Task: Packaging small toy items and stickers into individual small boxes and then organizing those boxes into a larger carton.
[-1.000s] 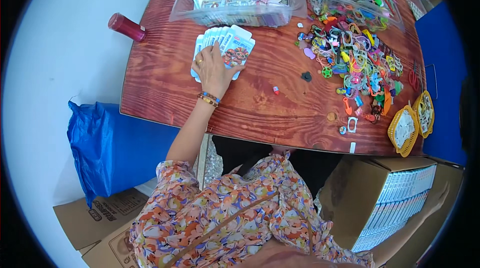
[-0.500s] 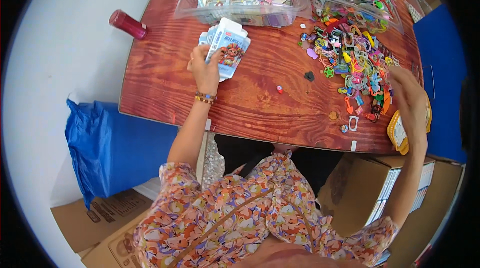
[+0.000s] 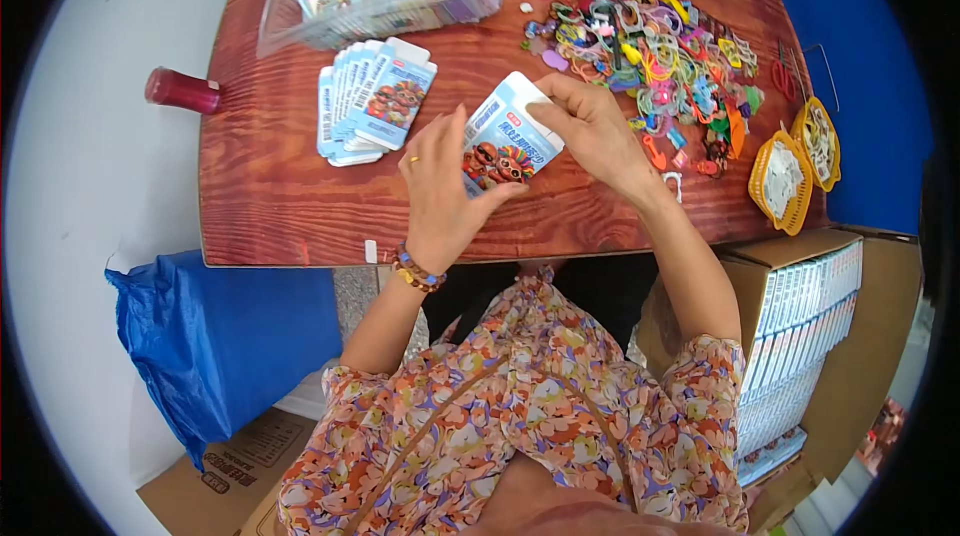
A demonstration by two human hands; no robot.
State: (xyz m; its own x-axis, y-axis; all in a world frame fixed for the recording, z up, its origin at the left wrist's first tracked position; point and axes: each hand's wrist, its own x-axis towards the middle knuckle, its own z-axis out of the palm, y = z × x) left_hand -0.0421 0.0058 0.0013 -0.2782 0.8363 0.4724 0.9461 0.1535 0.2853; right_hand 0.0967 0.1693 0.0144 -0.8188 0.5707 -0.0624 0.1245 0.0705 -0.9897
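Note:
A flat light-blue and white carton (image 3: 512,136) with colourful cartoon faces is tilted between my hands above the table. My right hand (image 3: 598,132) pinches its upper end near a white flap, thumb on the front. Around the lower left side of the carton, my left hand (image 3: 442,184) has its thumb across the bottom and its fingers along the edge. Several similar cartons (image 3: 395,101) lie fanned in an overlapping stack just beyond my left hand. A beaded bracelet (image 3: 415,271) circles my left wrist.
A clear plastic bin (image 3: 400,21) of small packets stands behind the stack. Colourful trinkets and bands (image 3: 660,66) are heaped at the right. Yellow baskets (image 3: 780,186), red scissors (image 3: 784,81), a dark red cylinder (image 3: 182,92) and a cardboard box of cartons (image 3: 800,326) surround the work area.
My left hand has let go of the fanned cartons, which now rest on the table. My right hand has come in from the right, and both hands hold one carton. The view has shifted.

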